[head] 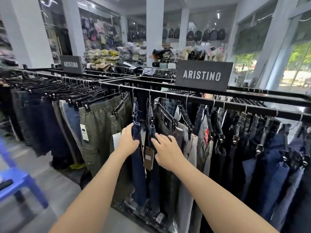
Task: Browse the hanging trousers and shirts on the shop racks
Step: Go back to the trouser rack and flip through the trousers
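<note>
While our left hand [128, 140] curls its fingers round the edge of a dark navy pair of hanging trousers [138, 158], gripping the cloth just below its clip, our right hand [165, 151] lies flat with fingers spread and straight, pressing on the neighbouring dark blue denim jeans [154, 175], holding nothing. A brown cardboard price tag [148, 158] hangs between the two hands, just beside the right one. Both garments hang from black clip hangers [152, 115] on the long black metal rack rail [235, 100]. Left of our grip hang olive green cargo trousers [101, 132] with a white label; right of it hang grey and beige trousers [190, 148], then a row of dark jeans [262, 148]. A dark grey sign reading ARISTINO [202, 75] stands on the rack above. A blue plastic stool [21, 184] sits on the floor at far left. Backpacks [206, 35] hang on the back wall, blurred.
</note>
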`<control>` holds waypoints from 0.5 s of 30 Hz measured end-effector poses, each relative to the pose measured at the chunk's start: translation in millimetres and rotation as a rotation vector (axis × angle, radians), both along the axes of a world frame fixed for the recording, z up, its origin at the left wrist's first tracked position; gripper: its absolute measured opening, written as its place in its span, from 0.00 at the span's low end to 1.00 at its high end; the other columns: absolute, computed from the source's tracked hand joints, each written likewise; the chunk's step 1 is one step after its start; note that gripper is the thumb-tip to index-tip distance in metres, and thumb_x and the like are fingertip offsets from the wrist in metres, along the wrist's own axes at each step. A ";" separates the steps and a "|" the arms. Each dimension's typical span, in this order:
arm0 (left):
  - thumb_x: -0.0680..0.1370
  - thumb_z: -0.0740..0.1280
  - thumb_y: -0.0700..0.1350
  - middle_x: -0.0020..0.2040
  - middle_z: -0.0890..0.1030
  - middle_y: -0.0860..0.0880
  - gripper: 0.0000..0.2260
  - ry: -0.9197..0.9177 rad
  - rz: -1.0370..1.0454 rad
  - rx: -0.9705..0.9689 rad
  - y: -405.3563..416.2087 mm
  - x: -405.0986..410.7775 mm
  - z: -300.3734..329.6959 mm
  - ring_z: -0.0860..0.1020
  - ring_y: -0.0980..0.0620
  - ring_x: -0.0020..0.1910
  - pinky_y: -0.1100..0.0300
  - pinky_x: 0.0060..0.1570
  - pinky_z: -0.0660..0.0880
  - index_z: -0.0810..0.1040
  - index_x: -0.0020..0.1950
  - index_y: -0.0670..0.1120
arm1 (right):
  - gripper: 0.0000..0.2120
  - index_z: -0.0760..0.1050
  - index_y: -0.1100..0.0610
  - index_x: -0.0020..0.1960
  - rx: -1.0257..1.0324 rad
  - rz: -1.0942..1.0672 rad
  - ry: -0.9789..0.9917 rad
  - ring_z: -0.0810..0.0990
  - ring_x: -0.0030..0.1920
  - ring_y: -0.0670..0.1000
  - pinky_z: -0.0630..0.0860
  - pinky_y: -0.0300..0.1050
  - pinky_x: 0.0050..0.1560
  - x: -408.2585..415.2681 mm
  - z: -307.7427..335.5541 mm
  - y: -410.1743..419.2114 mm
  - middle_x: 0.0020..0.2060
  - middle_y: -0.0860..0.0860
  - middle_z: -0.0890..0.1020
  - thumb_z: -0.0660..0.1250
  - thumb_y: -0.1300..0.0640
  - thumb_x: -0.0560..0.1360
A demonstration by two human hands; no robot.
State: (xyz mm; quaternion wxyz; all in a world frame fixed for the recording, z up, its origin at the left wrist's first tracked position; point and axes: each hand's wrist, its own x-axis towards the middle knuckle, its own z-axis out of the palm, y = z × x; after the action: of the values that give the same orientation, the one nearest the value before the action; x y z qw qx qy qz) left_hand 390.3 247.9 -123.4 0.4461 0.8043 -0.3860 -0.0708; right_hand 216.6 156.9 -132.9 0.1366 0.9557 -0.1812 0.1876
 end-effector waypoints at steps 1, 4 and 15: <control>0.73 0.67 0.37 0.76 0.60 0.46 0.36 0.011 0.024 0.020 1.4 6.0 0.0 0.65 0.44 0.72 0.49 0.69 0.67 0.55 0.78 0.49 | 0.30 0.69 0.58 0.72 0.004 0.010 0.003 0.68 0.72 0.57 0.64 0.58 0.69 7.9 -1.1 0.4 0.74 0.57 0.68 0.69 0.53 0.71; 0.76 0.64 0.35 0.76 0.60 0.43 0.35 0.067 -0.005 0.120 7.9 17.1 -4.0 0.63 0.43 0.73 0.53 0.68 0.66 0.51 0.79 0.46 | 0.27 0.72 0.57 0.68 0.013 0.029 -0.003 0.71 0.69 0.58 0.68 0.56 0.65 28.4 -0.9 2.5 0.73 0.58 0.68 0.68 0.55 0.70; 0.78 0.54 0.29 0.68 0.69 0.52 0.27 0.603 -0.083 -0.152 -22.2 21.8 -3.8 0.72 0.49 0.62 0.48 0.58 0.74 0.61 0.76 0.46 | 0.22 0.79 0.57 0.59 -0.005 0.120 -0.104 0.80 0.60 0.55 0.75 0.53 0.56 85.6 -11.7 -25.1 0.67 0.56 0.77 0.72 0.54 0.65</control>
State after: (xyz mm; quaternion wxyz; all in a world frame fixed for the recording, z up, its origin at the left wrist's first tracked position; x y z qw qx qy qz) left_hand 412.1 225.7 -127.2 0.5959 0.6951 -0.2731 -0.2951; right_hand 302.1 131.8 -144.6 0.1179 0.9534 -0.1299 0.2456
